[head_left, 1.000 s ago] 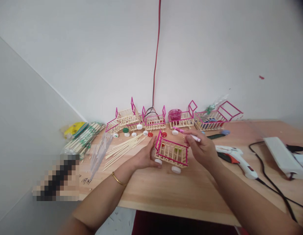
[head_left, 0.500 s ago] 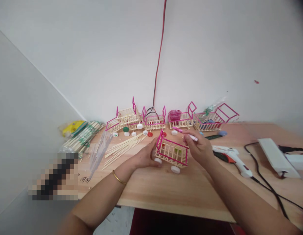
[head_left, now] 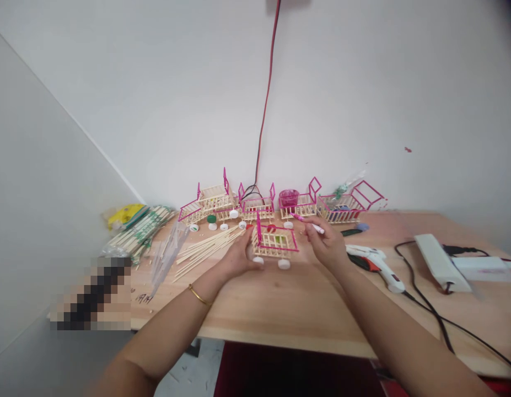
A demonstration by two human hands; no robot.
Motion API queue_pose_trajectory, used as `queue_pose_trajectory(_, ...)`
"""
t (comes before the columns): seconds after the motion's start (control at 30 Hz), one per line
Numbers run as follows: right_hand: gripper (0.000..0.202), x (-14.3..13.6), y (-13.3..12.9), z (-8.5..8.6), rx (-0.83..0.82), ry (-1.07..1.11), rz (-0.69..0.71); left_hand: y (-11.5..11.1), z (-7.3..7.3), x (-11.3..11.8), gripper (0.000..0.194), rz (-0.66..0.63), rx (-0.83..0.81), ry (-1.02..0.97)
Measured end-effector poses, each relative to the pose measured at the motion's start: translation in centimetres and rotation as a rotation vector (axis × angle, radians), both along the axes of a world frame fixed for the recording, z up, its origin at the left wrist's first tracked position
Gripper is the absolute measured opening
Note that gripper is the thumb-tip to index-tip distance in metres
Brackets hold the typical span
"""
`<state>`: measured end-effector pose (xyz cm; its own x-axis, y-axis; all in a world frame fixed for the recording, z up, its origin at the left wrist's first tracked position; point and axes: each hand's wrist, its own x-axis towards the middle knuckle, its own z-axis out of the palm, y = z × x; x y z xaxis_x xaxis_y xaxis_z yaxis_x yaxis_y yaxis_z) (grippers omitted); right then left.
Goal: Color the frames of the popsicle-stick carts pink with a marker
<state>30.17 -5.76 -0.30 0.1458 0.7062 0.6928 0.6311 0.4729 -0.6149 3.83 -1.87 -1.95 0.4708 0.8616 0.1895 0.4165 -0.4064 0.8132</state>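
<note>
My left hand (head_left: pixel 238 256) is closed on the back end of a small cart (head_left: pixel 274 242) made of wooden sticks, with magenta upper rails, a magenta handle frame and white bottle-cap wheels. The cart stands nearly level just above or on the table; I cannot tell whether its wheels touch. A slim pink-and-white marker (head_left: pixel 315 227) is pinched in my right hand (head_left: pixel 327 242), its pink end pointing left, apart from the cart. Behind the marker a magenta cup (head_left: pixel 289 198) sits at another stick cart (head_left: pixel 305 209).
More stick carts (head_left: pixel 257 209) line the wall. Loose sticks (head_left: pixel 209 248), a clear plastic sleeve (head_left: pixel 166 259) and bundled skewers (head_left: pixel 143 229) lie left. At right are a hot glue gun (head_left: pixel 381 264) with its cable, a dark-handled cutter (head_left: pixel 356 256) and a white power strip (head_left: pixel 439 262).
The held cart has been turned from a tilt to nearly level and moved slightly away from me. My right hand still grips the marker. The camera view has shifted a little.
</note>
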Motion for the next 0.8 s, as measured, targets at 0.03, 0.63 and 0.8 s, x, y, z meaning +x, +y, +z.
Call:
queue_pose_trajectory(0.03, 0.027, 0.0, 0.0, -0.1, 0.004, -0.006, -0.001, 0.0, -0.1, 0.0, 0.117, 0.034, -0.005, -0.021)
queue_pose_trajectory(0.63, 0.033, 0.2, 0.7, -1.5, 0.022, 0.035, 0.023, -2.0, 0.9, 1.0, 0.122, 0.019, -0.156, 0.004)
queue_pose_trajectory(0.8, 0.034, -0.1, 0.1, -0.7, 0.006, 0.071, 0.056, -2.7, 0.6, 1.2, 0.097, 0.031, -0.139, -0.067)
